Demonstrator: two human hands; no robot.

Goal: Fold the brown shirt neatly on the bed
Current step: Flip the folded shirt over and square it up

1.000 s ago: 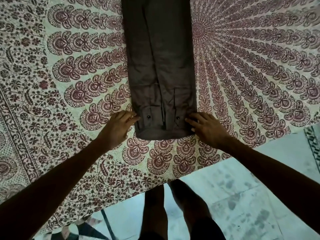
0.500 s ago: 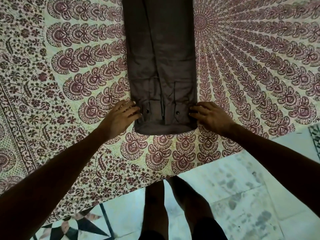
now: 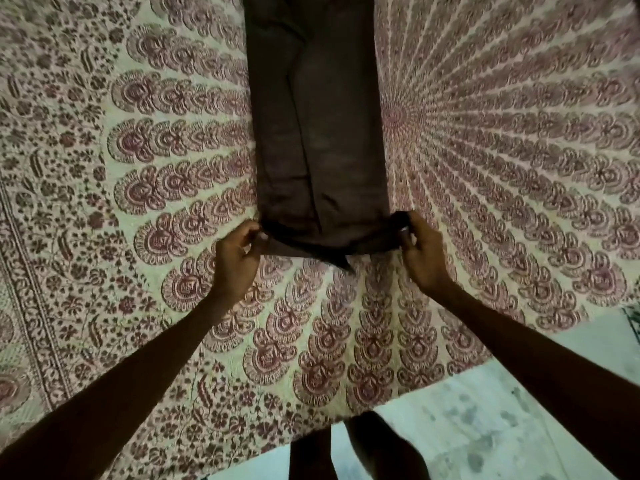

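The brown shirt (image 3: 318, 133) lies as a long narrow strip on the bed (image 3: 104, 202), its sides folded in, running away from me past the top of the view. My left hand (image 3: 235, 261) pinches the near left corner of the shirt. My right hand (image 3: 420, 251) pinches the near right corner. The near end is lifted off the bedspread and turned upward, so the cuffs and buttons are hidden beneath the fold. A small flap of fabric hangs down at the middle of the raised edge.
A cream bedspread with a maroon mandala print covers the bed. The bed's near edge (image 3: 415, 393) runs diagonally across the lower frame. Below it are the pale tiled floor (image 3: 485, 427) and my legs (image 3: 346, 452).
Both hands went from resting flat beside the shirt's near end to gripping its corners. The near end has risen off the bed and moved away from me.
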